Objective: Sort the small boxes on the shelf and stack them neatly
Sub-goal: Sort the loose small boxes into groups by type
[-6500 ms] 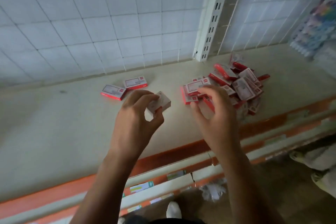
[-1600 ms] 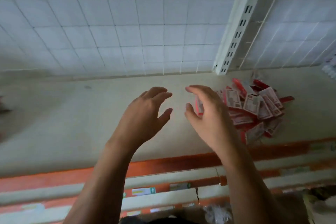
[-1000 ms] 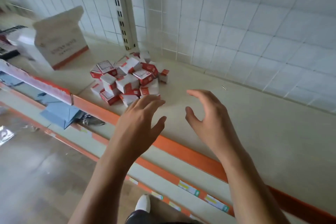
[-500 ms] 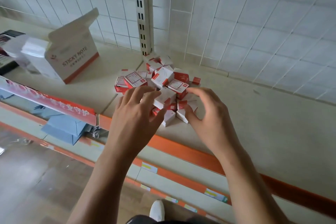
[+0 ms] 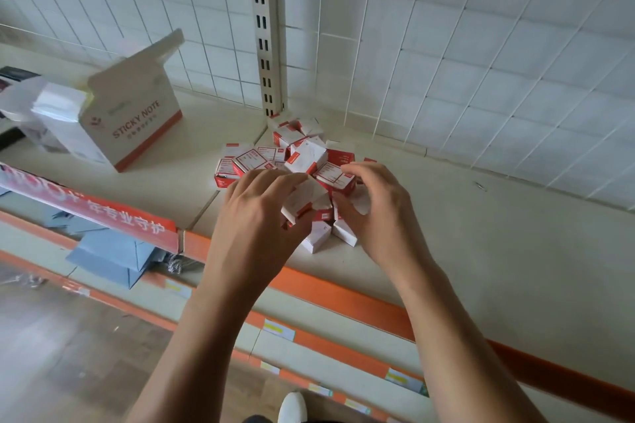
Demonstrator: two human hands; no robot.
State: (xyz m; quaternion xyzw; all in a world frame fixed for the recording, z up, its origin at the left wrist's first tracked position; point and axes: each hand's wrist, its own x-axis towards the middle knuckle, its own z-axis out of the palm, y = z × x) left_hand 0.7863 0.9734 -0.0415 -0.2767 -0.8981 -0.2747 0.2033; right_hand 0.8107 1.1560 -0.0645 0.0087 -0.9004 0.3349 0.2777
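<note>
Fingers (image 5: 275,182) of the left hand (image 5: 254,216) were curled around a tilted box (image 5: 302,199) at the near side of the pile (image 5: 302,154) on the shelf (image 5: 481,233). Right hand (image 5: 381,213) was half-curled, fingertips touching the pile; whether it gripped anything could not be told.

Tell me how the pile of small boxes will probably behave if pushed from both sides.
The pile of small boxes lies jumbled, boxes tilted on one another, so it would probably tumble apart rather than slide as one. The boxes look like thin cardboard: likely light, easily dented. Flat faces suggest sliding, not rolling, on the smooth shelf.
</note>
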